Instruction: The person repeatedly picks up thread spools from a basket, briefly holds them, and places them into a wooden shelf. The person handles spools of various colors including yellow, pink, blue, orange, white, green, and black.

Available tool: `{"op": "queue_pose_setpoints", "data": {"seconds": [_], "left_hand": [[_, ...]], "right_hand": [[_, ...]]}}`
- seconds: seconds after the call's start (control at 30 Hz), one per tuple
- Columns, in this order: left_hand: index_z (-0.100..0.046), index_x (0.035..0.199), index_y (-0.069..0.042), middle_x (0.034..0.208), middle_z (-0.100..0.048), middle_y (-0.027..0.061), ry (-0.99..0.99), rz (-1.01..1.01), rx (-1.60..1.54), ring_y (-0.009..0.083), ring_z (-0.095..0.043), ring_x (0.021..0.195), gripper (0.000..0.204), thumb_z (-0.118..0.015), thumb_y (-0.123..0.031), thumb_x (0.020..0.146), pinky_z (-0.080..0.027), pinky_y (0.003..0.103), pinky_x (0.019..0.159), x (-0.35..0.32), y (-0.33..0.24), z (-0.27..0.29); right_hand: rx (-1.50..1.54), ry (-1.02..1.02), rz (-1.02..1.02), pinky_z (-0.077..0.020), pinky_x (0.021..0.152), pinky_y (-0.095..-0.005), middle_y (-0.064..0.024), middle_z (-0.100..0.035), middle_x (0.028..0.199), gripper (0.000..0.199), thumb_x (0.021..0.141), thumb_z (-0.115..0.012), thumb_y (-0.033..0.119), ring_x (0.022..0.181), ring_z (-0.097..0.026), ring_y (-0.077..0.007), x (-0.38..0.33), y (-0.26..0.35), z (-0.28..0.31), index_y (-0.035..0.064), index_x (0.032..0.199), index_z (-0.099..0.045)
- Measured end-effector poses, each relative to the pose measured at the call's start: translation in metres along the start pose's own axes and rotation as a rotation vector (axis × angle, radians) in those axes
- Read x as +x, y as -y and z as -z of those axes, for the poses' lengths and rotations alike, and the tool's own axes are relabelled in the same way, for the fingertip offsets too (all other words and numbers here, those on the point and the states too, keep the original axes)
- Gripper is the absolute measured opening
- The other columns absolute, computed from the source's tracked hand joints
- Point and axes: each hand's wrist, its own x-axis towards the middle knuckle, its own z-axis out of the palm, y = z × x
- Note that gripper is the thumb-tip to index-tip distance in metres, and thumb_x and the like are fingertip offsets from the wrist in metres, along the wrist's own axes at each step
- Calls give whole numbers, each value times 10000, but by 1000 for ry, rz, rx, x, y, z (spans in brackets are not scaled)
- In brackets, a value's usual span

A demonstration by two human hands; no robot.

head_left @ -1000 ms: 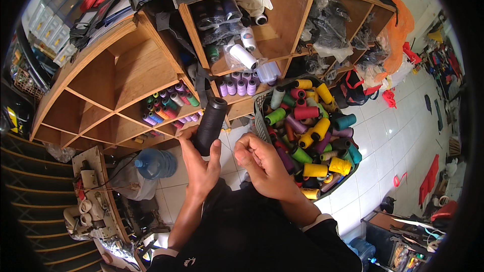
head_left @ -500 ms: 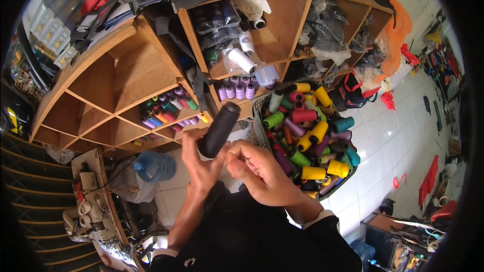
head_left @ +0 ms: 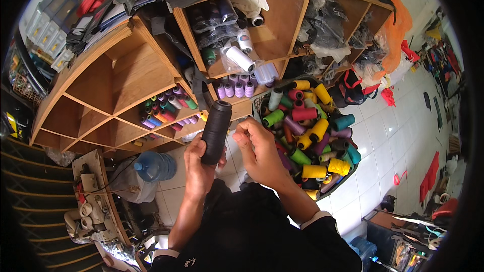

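Observation:
A tall black spool of thread (head_left: 217,132) stands nearly upright in my left hand (head_left: 198,163), whose fingers and thumb wrap its lower end. To its right, a short gap away, is my right hand (head_left: 262,156) with fingers curled in and thumb pressed toward them. Whatever it may pinch is too small to see. Just beyond the right hand sits a dark basket (head_left: 259,106) heaped with thread spools in many colours, among them a yellow spool (head_left: 314,172) and a red spool (head_left: 304,114).
Wooden shelving (head_left: 108,88) curves across the far side, holding lilac spools (head_left: 239,89), white spools (head_left: 241,59) and bagged goods. A blue water jug (head_left: 154,166) stands at the left near a sewing machine (head_left: 91,204). Red cloth scraps (head_left: 429,177) lie on the tiled floor.
The black spool has turned more upright, and my left fingers now wrap its lower end. My right hand has moved slightly right and up, away from the spool.

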Motion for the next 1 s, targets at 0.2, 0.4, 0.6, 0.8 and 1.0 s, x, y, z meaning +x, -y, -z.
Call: {"op": "queue_pose_setpoints", "data": {"seconds": [0.2, 0.4, 0.6, 0.8, 1.0], "left_hand": [[-489, 1199, -54, 805, -561, 84, 47, 181, -218, 125, -502, 574, 469, -576, -417, 915, -379, 251, 491, -1, 4, 3], [-497, 1237, -39, 916, -579, 62, 58, 118, -4, 126, -545, 727, 532, -611, -439, 905, -418, 258, 625, 0, 5, 7], [-518, 1308, -19, 1131, -601, 53, 27, 46, 42, 130, -541, 1061, 508, -626, -343, 931, -400, 308, 942, 3, 16, 31], [-538, 1245, 16, 1175, -556, 55, 17, -65, 341, 147, -568, 1032, 398, -686, -106, 896, -467, 289, 869, 11, 30, 76], [-557, 1189, 34, 1154, -577, 105, -139, -122, 630, 183, -613, 1000, 429, -753, -65, 821, -517, 335, 848, 22, 67, 142]], "right_hand": [[66, 64, -39, -464, 601, -315, -120, -528, 822, 127, 974, -530, 96, 671, -589, -181, 1, 1, -8, -16, 937, -484], [88, 57, -13, -465, 629, -278, -87, -520, 821, 136, 966, -559, 103, 704, -587, -141, 2, -9, -14, -6, 938, -483], [321, 22, -119, -455, 698, -262, -88, -587, 925, 291, 909, -660, 137, 788, -575, -127, -2, -43, -32, -11, 1117, -521], [9, 247, -90, -483, 769, -337, -106, -627, 1130, 585, 764, -797, 169, 999, -624, -208, -6, -67, -36, 10, 1255, -521], [-44, 292, -130, -493, 755, -330, -116, -634, 1111, 505, 776, -769, 130, 964, -638, -223, -15, -138, -90, 15, 1214, -548]]}}
